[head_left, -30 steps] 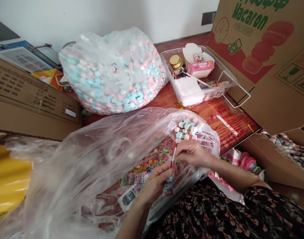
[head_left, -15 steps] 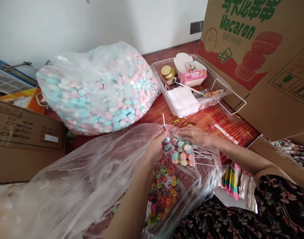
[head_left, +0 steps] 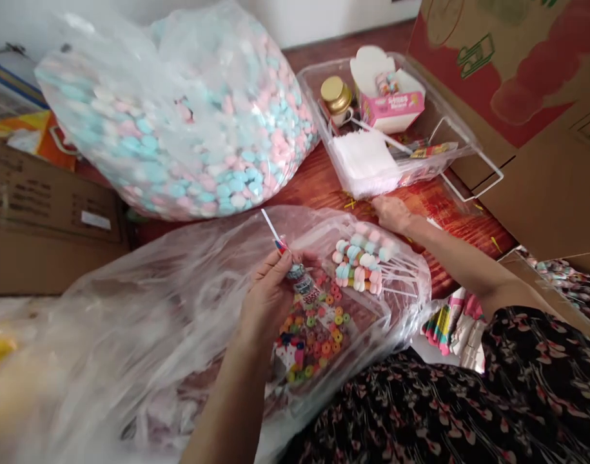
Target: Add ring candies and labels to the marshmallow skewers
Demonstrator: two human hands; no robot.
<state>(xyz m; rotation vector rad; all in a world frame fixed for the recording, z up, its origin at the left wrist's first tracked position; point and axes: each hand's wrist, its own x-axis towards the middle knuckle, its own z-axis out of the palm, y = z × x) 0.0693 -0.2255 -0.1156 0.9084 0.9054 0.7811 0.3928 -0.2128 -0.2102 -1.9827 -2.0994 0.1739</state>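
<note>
My left hand [head_left: 268, 290] is closed around a candy skewer in a small printed clear wrapper [head_left: 303, 283]. Its white stick [head_left: 270, 224] juts out past my fingers, tilted up and left. My right hand [head_left: 392, 214] reaches over the red-brown tabletop by the clear bin's front edge, close to gold twist ties [head_left: 350, 203]. Its fingers look pinched together, and what they hold, if anything, is hidden. Between my hands lie several pastel marshmallow skewers [head_left: 358, 276] on clear plastic sheeting [head_left: 178, 309], sticks pointing right. Colourful ring candies [head_left: 326, 348] lie nearer to me.
A big clear bag [head_left: 188, 129] of pastel candies stands at the back left. The clear bin [head_left: 318, 122] holds a gold-lidded jar [head_left: 336, 96], a pink box [head_left: 394, 113] and white sheets [head_left: 365, 158]. Cardboard boxes [head_left: 541, 187] flank both sides. Striped wrappers [head_left: 444, 322] sit beside my right side.
My right hand has left the marshmallow skewers and moved away from me to the bin's edge. My left hand has shifted left with the wrapped skewer, now tilted. The view has dipped.
</note>
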